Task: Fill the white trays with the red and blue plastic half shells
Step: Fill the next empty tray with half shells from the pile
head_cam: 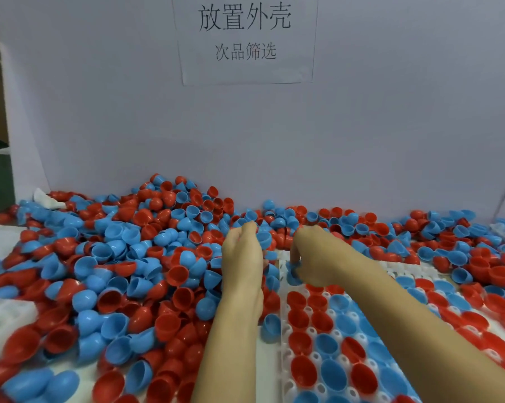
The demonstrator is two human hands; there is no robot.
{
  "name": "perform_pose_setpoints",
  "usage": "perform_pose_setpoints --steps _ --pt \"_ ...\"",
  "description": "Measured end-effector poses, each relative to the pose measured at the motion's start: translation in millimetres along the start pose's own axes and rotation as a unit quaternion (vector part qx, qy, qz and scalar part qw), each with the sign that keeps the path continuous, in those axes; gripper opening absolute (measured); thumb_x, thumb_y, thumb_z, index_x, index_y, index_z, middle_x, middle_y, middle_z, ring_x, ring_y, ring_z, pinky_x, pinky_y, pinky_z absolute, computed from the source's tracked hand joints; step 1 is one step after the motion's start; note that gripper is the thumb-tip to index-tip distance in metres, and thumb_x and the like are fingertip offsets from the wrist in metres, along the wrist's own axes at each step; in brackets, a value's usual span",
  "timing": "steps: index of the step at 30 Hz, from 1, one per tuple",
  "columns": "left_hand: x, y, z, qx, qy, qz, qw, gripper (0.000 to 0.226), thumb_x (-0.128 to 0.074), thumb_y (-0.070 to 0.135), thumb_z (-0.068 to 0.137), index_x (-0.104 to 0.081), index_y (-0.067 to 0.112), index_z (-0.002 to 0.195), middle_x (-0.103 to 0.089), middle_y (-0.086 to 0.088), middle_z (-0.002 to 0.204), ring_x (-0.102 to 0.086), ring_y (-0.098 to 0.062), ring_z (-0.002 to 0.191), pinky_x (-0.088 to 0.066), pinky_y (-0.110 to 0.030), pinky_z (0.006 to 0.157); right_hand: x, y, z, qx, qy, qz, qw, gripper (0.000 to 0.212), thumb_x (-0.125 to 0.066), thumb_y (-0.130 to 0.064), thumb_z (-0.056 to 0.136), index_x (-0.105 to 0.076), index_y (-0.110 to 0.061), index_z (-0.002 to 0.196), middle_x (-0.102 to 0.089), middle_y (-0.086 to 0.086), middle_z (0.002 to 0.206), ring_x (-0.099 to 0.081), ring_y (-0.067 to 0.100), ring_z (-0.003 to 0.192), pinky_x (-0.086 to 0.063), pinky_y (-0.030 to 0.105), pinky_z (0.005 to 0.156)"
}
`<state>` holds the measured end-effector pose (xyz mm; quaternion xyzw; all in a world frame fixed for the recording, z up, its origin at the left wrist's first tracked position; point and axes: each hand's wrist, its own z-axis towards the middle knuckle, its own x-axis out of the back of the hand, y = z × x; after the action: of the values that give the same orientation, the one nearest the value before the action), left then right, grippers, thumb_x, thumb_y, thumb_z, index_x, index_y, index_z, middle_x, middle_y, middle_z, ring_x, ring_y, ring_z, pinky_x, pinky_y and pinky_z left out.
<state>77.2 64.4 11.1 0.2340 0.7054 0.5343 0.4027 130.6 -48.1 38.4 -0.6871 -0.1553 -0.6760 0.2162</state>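
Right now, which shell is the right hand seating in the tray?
The blue shell pinched by the right hand at the white tray's far-left corner; neighbouring seated shells sit untouched.

A white paper sheet [245, 39] is fixed on the pale wall [114, 112], at the upper centre of the frame. It has two lines of black Chinese text: the big line reads 放置外壳, the smaller line under it 次品筛选.

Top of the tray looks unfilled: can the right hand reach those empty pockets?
Probably yes. The right hand already holds a blue shell at the white tray's far end, nothing blocking.
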Motion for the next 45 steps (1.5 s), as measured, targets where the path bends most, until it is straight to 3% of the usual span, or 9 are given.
perform_pose_setpoints --steps 3,11,19,24,29,33,36,42,45 --pt "2 0 1 0.008 -0.010 -0.007 1.000 0.017 -0.052 0.025 0.099 -0.061 0.016 0.088 -0.056 -0.007 0.081 -0.050 -0.017 0.069 -0.042 -0.030 0.058 -13 -4 7 0.002 -0.031 -0.037 0.999 0.026 -0.071 -0.012 0.086 -0.068 -0.008 0.111 -0.065 0.007 0.102 -0.063 0.023 0.085 -0.059 0.037 0.083" --pt "2 5 -2 0.021 -0.010 -0.064 0.998 0.022 -0.043 0.013 0.100 -0.065 0.017 0.098 -0.064 -0.007 0.102 -0.057 -0.017 0.080 -0.047 -0.024 0.058 -19 6 7 -0.024 -0.015 -0.007 1.000 0.018 -0.063 -0.003 0.086 -0.075 -0.004 0.100 -0.073 0.012 0.095 -0.071 0.027 0.081 -0.063 0.041 0.072" --pt "3 4 -4 0.011 -0.003 -0.030 0.999 0.033 -0.037 -0.001 0.097 -0.064 0.018 0.092 -0.063 -0.003 0.087 -0.061 -0.015 0.076 -0.053 -0.026 0.066 -32 5 5 -0.030 0.012 -0.013 0.999 0.016 -0.066 -0.011 0.089 -0.069 -0.012 0.105 -0.068 0.003 0.097 -0.066 0.020 0.080 -0.061 0.039 0.075" --pt "-1 1 -6 -0.005 -0.018 0.026 0.999 0.037 -0.037 -0.004 0.097 -0.064 0.015 0.114 -0.063 0.003 0.083 -0.060 -0.010 0.076 -0.055 -0.027 0.073 -34 6 -7 -0.031 0.019 -0.002 0.999 0.017 -0.067 -0.011 0.087 -0.071 -0.015 0.103 -0.069 0.002 0.096 -0.066 0.019 0.077 -0.062 0.039 0.073" --pt "-1 -3 -12 -0.017 -0.073 0.079 0.994 0.045 -0.038 -0.010 0.097 -0.061 0.015 0.126 -0.065 0.000 0.112 -0.063 -0.011 0.098 -0.056 -0.027 0.089 -27 10 -19 -0.034 0.009 0.051 0.998 0.032 -0.067 -0.010 0.090 -0.069 -0.023 0.119 -0.066 0.003 0.117 -0.067 0.020 0.093 -0.059 0.038 0.085" --pt "-2 -3 -15 -0.041 -0.103 0.079 0.991 0.039 -0.044 -0.012 0.098 -0.065 0.014 0.120 -0.070 -0.009 0.110 -0.071 -0.013 0.091 -0.060 -0.021 0.080 -4 19 -35 -0.022 0.084 0.134 0.987 0.029 -0.062 -0.011 0.096 -0.068 -0.022 0.121 -0.071 -0.004 0.100 -0.060 -0.003 0.069 -0.053 0.014 0.073" --pt "-4 -3 -19 -0.063 -0.119 0.082 0.987 0.032 -0.053 -0.008 0.098 -0.064 0.021 0.104 -0.074 -0.006 0.100 -0.075 -0.012 0.084 -0.060 -0.021 0.071 14 19 -51 -0.010 0.166 0.202 0.965 0.017 -0.065 -0.019 0.095 -0.066 -0.027 0.110 -0.065 -0.003 0.068 -0.060 0.010 0.057 -0.048 0.013 0.053" --pt "-15 -9 -28 -0.114 -0.155 0.144 0.971 0.025 -0.063 0.001 0.096 -0.065 0.024 0.107 -0.078 0.004 0.088 -0.076 -0.010 0.083 -0.062 -0.026 0.076 17 13 -58 0.010 0.195 0.222 0.955 0.023 -0.069 -0.021 0.092 -0.070 -0.025 0.115 -0.063 -0.017 0.076 -0.061 -0.003 0.064 -0.043 -0.001 0.060" --pt "-21 -8 -31 -0.057 -0.209 0.096 0.972 0.025 -0.058 0.004 0.099 -0.067 0.025 0.110 -0.079 0.000 0.095 -0.075 -0.012 0.091 -0.061 -0.029 0.085 18 20 -58 -0.023 0.217 0.230 0.949 0.022 -0.070 -0.019 0.091 -0.073 -0.017 0.112 -0.061 -0.014 0.074 -0.060 -0.003 0.062 -0.042 -0.002 0.057"
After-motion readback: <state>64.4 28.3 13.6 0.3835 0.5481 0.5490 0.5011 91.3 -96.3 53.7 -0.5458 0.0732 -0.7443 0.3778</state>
